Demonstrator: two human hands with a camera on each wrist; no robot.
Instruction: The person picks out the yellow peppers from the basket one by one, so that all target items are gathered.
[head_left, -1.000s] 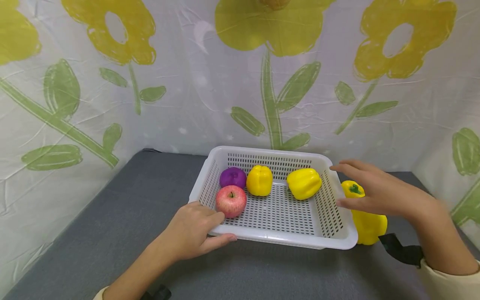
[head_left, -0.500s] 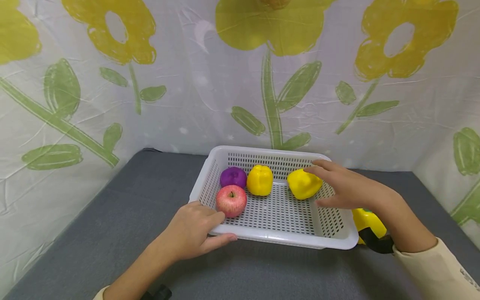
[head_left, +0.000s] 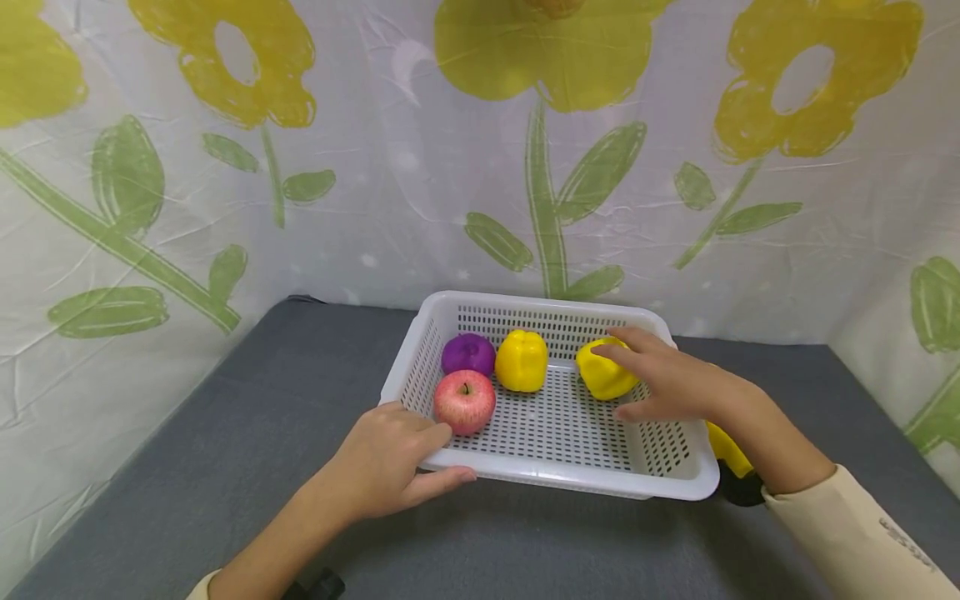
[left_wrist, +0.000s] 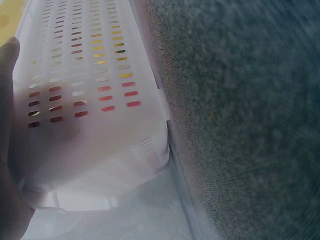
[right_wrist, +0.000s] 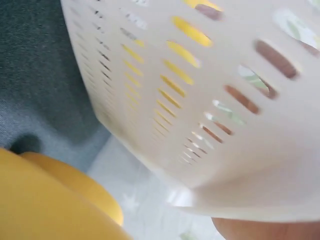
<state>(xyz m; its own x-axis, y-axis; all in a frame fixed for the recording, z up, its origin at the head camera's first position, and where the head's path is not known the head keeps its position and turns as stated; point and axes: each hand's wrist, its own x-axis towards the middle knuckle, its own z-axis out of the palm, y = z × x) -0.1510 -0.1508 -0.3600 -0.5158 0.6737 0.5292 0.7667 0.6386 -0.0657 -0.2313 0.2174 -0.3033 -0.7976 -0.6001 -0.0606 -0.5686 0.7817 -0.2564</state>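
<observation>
A white perforated plastic basket (head_left: 570, 477) stands on the grey surface. At its front left corner my left hand (head_left: 393, 458) holds the rim, thumb outside and index finger over the edge beside a red apple (head_left: 465, 402). My right hand (head_left: 675, 379) reaches over the right rim into the basket, fingers spread and loosely bent. Its fingers overlap a yellow bell pepper (head_left: 600, 377) in the head view. Another yellow bell pepper, upright (head_left: 522, 362), sits near the back wall next to a purple onion-like vegetable (head_left: 468, 354).
Outside the basket's right side lies more yellow pepper (head_left: 729, 450), partly hidden by my right forearm; its yellow surface (right_wrist: 55, 195) fills the lower left of the right wrist view. A flower-printed cloth (head_left: 375, 167) hangs behind the grey table (head_left: 225, 442).
My right hand has moved left from beside the basket's right rim to over the pepper inside. My left hand and the basket stay in place.
</observation>
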